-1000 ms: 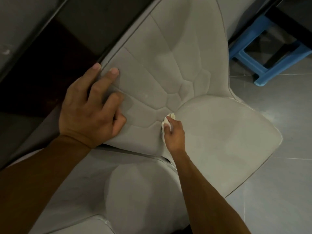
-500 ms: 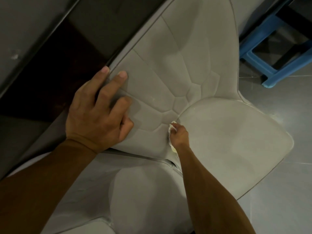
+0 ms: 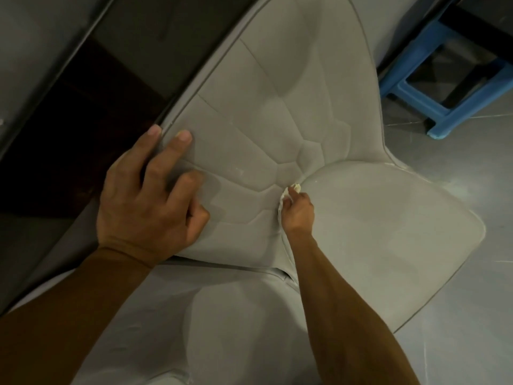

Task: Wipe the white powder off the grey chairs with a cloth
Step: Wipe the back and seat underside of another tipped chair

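A grey padded chair point(image 3: 388, 240) fills the middle of the view, its quilted backrest point(image 3: 277, 112) rising toward the top. My right hand point(image 3: 298, 215) grips a small white cloth point(image 3: 293, 190) and presses it into the crease where backrest meets seat. My left hand point(image 3: 147, 201) rests on the backrest's left side, two fingertips at its piped edge and the others curled against the padding. Faint white powder marks show along the seat's rim and crease. A second grey chair point(image 3: 222, 329) lies below, under my forearms.
A dark table edge point(image 3: 116, 79) runs diagonally along the left behind the backrest. A blue plastic stool point(image 3: 444, 107) stands on the grey tiled floor point(image 3: 458, 329) at the upper right.
My right hand with the cloth has worked back and forth a little along the crease, ending near where it began. My left hand has stayed on the backrest.
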A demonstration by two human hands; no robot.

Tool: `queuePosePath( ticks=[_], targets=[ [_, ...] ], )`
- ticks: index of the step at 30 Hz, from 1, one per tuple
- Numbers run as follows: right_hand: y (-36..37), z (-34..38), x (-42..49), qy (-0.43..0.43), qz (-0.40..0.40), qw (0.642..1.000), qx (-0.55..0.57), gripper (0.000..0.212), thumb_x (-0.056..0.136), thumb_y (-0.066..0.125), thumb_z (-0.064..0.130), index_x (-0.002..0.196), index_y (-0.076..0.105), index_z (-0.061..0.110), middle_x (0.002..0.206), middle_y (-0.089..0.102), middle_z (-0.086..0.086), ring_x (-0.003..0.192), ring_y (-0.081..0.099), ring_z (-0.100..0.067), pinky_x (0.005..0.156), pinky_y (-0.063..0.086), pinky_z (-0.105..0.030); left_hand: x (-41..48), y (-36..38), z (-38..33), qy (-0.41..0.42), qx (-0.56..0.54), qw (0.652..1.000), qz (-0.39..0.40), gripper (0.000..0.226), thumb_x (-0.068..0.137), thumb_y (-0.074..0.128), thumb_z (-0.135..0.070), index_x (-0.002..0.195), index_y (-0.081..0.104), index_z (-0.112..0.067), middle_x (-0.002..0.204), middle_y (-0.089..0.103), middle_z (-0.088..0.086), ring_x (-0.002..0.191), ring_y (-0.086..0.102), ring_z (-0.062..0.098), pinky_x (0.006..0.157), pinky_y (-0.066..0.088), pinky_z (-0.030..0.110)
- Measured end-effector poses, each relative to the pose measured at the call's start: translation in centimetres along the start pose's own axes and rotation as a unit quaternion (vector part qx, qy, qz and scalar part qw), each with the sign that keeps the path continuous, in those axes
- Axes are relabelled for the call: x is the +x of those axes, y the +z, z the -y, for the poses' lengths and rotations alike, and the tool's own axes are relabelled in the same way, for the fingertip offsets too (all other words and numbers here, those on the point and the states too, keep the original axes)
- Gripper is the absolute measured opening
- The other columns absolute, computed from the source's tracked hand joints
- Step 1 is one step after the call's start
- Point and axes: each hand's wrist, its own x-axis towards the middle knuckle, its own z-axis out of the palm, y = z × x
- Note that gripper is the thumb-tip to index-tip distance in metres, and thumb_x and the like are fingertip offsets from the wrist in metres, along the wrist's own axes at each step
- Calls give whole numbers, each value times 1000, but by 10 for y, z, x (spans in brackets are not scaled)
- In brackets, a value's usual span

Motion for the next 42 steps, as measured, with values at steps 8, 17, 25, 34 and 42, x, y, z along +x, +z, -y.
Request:
queuePosePath(
  ticks=[8, 17, 25, 34, 42],
  targets=[
    [-21, 12, -7, -50, -153, 987, -12, 30, 97, 58, 22, 126, 67, 19, 111, 58, -11, 98, 59, -28, 83, 47, -33, 3, -4, -3, -7, -3, 1000, -11, 18, 82, 60, -20, 92, 65, -6, 144, 46, 16, 133, 41, 45, 94, 48, 55],
    [-41, 26, 16, 98, 2, 995, 31, 25, 98, 57, 17, 115, 71, 5, 116, 70, -16, 106, 65, -31, 85, 44, -17, 4, -3, -1, 2, -2, 1000, -12, 18, 81, 61, -20, 93, 63, -5, 143, 45, 18, 132, 41, 46, 92, 50, 58],
    [-53, 44, 6, -73, -217, 969, 92, 32, 98, 59, 24, 129, 66, 14, 114, 58, -6, 98, 60, -15, 90, 43, -17, 4, -3, -1, 4, 0, 1000, -12, 20, 82, 60, -21, 94, 62, -5, 143, 45, 18, 132, 41, 47, 92, 49, 56],
    [-49, 23, 34, 76, -115, 987, 88, 33, 99, 58, 22, 129, 66, 10, 125, 61, -16, 115, 61, -32, 103, 43, -31, 4, -3, -1, 4, -2, 1000, -16, 19, 81, 61, -19, 91, 65, -3, 142, 46, 19, 131, 42, 46, 93, 49, 56],
    [-59, 66, 18, -153, -295, 932, 143, 32, 101, 56, 19, 130, 63, 7, 116, 59, -6, 104, 56, -9, 97, 44, -17, 3, -1, 1, 5, -12, 1000, -13, 21, 81, 62, -19, 95, 62, -3, 143, 45, 20, 128, 46, 48, 94, 49, 59]
  ],
)
